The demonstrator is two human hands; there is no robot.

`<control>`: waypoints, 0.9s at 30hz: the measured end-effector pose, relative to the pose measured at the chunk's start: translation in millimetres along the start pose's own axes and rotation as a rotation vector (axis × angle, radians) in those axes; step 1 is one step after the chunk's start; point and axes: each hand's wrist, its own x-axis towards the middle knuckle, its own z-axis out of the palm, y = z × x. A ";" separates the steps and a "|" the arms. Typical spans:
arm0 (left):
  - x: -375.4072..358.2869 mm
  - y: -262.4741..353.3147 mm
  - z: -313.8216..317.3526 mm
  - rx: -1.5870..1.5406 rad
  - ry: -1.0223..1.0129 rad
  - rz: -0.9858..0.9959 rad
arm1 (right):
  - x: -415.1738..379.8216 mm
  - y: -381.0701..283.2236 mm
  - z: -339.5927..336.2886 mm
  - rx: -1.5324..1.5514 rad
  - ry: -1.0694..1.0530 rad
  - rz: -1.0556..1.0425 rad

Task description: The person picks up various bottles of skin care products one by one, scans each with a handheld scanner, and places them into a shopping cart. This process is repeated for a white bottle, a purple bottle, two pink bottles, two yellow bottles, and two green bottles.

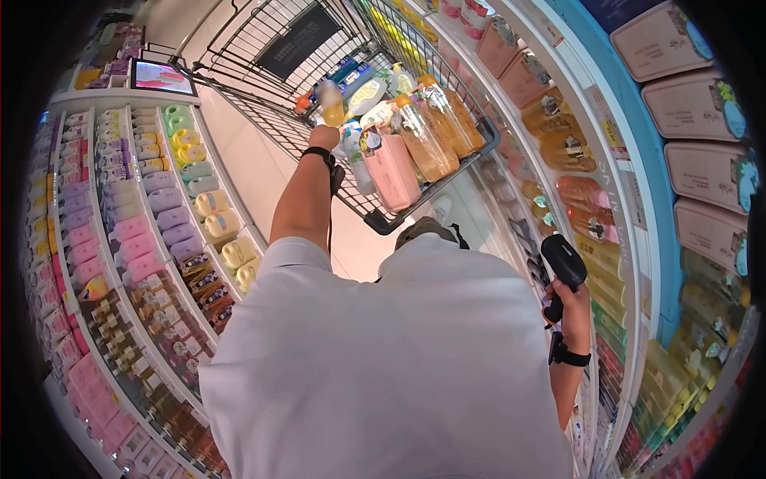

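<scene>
Nearest: white shirt (383, 359), filling lower centre. Right fingers (565, 289) closed round a black handheld device (562, 262), its broad head beyond them; black wristband (571, 357) behind. Just right of these fingers, shelving (638, 239) bounds that side: amber and pink bottles on the inner rows, pink packs (702, 172) in a stack farther right.

Left fingers (326, 136) closed on an amber bottle (332, 108), over the shopping cart (385, 227); bottle's upper end blurred. Cart is wire mesh, dark rim.

Contents, right of the left fingers: a pink bottle (388, 169), tilted, nearest the rim; then two large bottles of amber liquid (435, 132), lying aslant side by side. Beyond the fingers: white bottle with green and yellow label (368, 96), pump bottle (401, 81), blue packs (351, 73). Orange item (303, 101) at the cart's left side, partly hidden.

Left of the left fingers, well apart: curved shelf unit (120, 191), rows of pink, purple, yellow and green bottles. Lit screen (163, 77) at its far end.
</scene>
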 end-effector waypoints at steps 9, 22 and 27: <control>-203.6 83.5 -26.9 -0.361 0.305 0.649 | 7.2 31.7 -2.8 -0.001 -0.036 -0.049; -309.0 106.7 78.8 0.284 -0.010 0.645 | -31.9 112.1 -72.5 0.118 0.029 -0.127; -311.6 111.4 91.2 0.330 0.055 0.554 | -50.9 165.7 -106.5 0.211 0.065 -0.140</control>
